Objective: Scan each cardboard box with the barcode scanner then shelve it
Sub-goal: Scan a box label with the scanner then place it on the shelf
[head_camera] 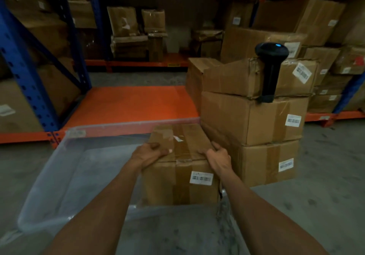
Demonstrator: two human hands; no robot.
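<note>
While both your hands clamp the top edge of a taped cardboard box [178, 168], that box sits at the far right corner of a clear plastic bin [65, 175] on the concrete floor [325, 205]. Your left hand [152, 153] wraps the box's top-left edge, thumb on top, fingers curled down the side. Your right hand [218, 157] grips the top-right edge w/ fingers over the top. Brown tape runs down the middle of the box, and a white barcode label [201, 178] sits on the face toward you, right of the tape.

Just right of the bin, touching or nearly so, stands a stack of boxes [254, 120], three high, each w/ a white label on its right part. The top one is dented & torn at the corner. A black barcode scanner [271, 67] stands upright against the front of that top box, base on the ledge of the box below, blue light lit on its head.

Beyond the bin lies a bare orange shelf deck [136, 102] at low level, framed by blue uprights [21, 67] at left. More boxes fill the racks behind & at right; details there are dim and blurred.
</note>
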